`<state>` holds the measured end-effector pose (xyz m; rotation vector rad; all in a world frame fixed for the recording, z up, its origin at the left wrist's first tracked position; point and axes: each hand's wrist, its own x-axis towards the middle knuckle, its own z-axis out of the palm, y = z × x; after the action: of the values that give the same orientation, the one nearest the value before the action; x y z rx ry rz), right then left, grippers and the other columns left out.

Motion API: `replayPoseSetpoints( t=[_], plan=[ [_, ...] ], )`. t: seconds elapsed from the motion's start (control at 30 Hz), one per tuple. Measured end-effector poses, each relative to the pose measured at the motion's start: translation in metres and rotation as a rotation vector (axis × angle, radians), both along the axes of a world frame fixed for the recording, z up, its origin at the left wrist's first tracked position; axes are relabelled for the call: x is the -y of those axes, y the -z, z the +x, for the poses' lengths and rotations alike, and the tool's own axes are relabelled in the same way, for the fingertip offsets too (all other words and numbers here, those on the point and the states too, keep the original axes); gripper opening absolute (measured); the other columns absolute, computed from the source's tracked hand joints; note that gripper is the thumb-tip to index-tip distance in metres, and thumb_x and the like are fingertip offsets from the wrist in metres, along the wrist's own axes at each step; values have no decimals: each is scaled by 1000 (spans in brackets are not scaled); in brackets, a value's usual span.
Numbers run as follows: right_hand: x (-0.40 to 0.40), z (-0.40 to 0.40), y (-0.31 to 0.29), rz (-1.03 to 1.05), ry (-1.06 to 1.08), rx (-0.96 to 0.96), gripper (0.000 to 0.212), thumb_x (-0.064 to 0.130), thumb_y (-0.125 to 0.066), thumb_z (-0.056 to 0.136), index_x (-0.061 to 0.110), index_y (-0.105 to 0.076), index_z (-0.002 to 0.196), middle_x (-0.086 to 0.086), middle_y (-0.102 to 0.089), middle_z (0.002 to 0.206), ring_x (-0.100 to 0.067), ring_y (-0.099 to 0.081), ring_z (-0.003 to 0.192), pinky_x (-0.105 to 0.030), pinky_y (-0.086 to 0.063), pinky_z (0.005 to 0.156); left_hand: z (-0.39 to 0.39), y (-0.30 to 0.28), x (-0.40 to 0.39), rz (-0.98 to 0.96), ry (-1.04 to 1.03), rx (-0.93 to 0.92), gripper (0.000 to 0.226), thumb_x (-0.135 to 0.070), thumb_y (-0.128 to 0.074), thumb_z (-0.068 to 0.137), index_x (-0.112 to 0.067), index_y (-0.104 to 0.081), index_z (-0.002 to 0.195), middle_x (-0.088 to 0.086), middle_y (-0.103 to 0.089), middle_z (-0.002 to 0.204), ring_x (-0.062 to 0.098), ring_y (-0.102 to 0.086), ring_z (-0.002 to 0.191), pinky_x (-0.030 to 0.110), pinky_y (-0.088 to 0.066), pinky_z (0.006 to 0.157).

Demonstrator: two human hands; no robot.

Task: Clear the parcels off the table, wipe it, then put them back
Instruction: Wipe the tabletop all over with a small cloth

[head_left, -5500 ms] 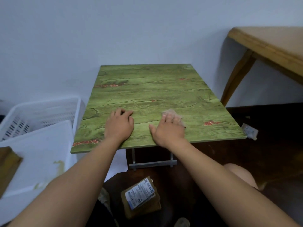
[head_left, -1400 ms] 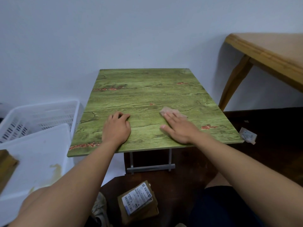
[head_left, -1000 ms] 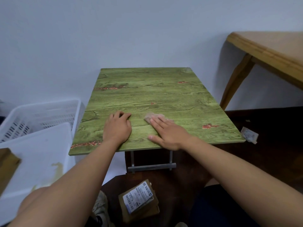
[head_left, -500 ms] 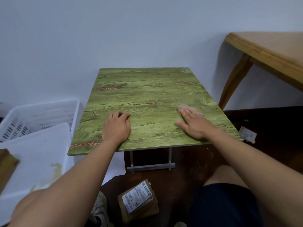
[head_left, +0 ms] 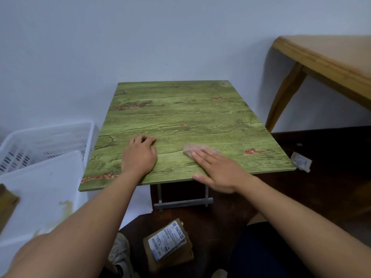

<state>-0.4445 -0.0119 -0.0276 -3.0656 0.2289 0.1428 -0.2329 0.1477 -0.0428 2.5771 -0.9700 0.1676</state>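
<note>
Pressing cloth under flat right hand, left hand fingers curled on table

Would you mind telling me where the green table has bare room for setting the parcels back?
The whole far half of the table, up to the wall, is bare, as is the near right corner. The near edge is crowded: left hand flat, right hand pressing the cloth.
</note>
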Motion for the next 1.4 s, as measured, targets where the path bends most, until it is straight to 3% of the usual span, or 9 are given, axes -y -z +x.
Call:
replayPoseSetpoints(
  t=[0.13,0.3,0.5,0.63,0.77,0.9,1.07,1.2,1.4],
  plan=[
    [47,-15,-7,24,183,-8,71,72,-3,86,38,18,144,11,12,156,-13,9,148,-45,-7,120,0,0,-1,5,4,-4,41,-25,-41,94,-26,-56,132,3,-53,132,26,-43,121,41,-39,98],
    [84,-24,-7,85,349,-13,84,74,-3,84,31,6,155,4,4,163,-13,8,149,-37,0,119,-1,-1,0,3,0,-8,41,-26,-40,94,-26,-56,132,2,-52,131,25,-43,121,41,-38,99],
    [29,-10,-7,30,168,-20,81,75,-2,86,30,14,152,5,11,161,-14,13,147,-49,-8,121,0,0,-1,0,5,2,41,-26,-40,94,-25,-57,132,3,-53,130,25,-44,119,40,-40,98],
    [-14,-3,-4,39,-7,-34,90,80,4,80,28,9,154,6,9,162,-13,13,148,-45,-14,120,0,0,0,-2,9,5,41,-26,-40,94,-25,-57,131,3,-54,129,25,-45,118,40,-40,96],
    [-29,-2,2,26,-108,-8,97,80,6,79,22,-2,156,4,2,163,-11,9,149,-36,-10,121,1,0,0,-1,3,6,40,-26,-40,94,-26,-58,131,2,-53,129,26,-45,117,40,-40,96],
    [-11,-9,-4,25,-81,-19,92,77,4,81,23,2,155,5,5,162,-8,11,147,-35,-6,121,1,1,0,2,10,8,41,-26,-41,94,-26,-58,131,2,-53,130,26,-45,117,40,-40,96],
    [42,-30,-8,24,131,-14,74,73,-1,87,37,14,150,12,9,159,-6,14,144,-43,-11,121,1,0,0,7,11,5,41,-27,-40,94,-26,-56,132,2,-53,130,26,-45,118,41,-40,96],
    [69,-40,-3,56,302,19,91,80,5,80,29,4,155,6,3,163,-4,10,145,-37,-6,118,0,0,0,13,10,3,41,-27,-39,94,-27,-56,132,3,-53,129,25,-46,117,41,-41,96],
    [17,-19,-3,31,147,32,76,77,2,84,36,20,145,7,6,161,-12,9,148,-49,-15,120,0,0,0,11,7,7,41,-27,-40,94,-26,-56,132,3,-53,129,26,-46,117,42,-41,95]
  ],
)
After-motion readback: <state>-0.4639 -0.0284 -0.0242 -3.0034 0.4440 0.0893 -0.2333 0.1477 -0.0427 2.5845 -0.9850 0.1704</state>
